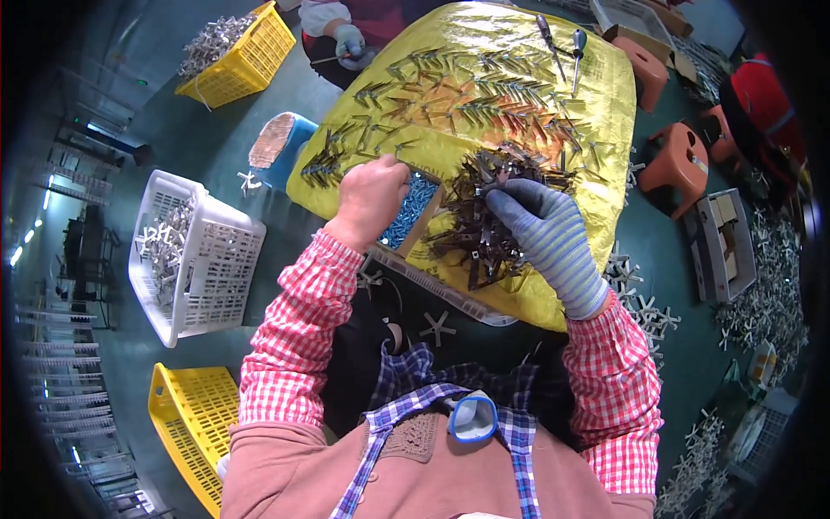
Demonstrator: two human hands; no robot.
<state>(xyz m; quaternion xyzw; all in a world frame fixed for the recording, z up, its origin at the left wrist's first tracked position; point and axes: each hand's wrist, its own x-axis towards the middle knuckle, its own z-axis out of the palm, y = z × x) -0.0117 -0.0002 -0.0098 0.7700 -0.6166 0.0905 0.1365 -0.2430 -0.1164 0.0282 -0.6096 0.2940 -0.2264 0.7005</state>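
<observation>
My bare left hand is closed, fingers curled, at the left edge of a cardboard box of small blue screws. What it pinches, if anything, is hidden behind the fingers. A striped grey-blue glove covers my right hand. Its thumb and fingers pinch at a dark metal bracket on top of a heap of such brackets, just right of the screw box. Beyond both hands, many pieces with slim dark arms lie in rows on a yellow sheet over the work surface.
Two screwdrivers lie at the sheet's far right. Opposite me, a co-worker's gloved hand holds a thin tool. A white crate and yellow crates stand at the left. Orange stools and metal star-shaped parts occupy the right.
</observation>
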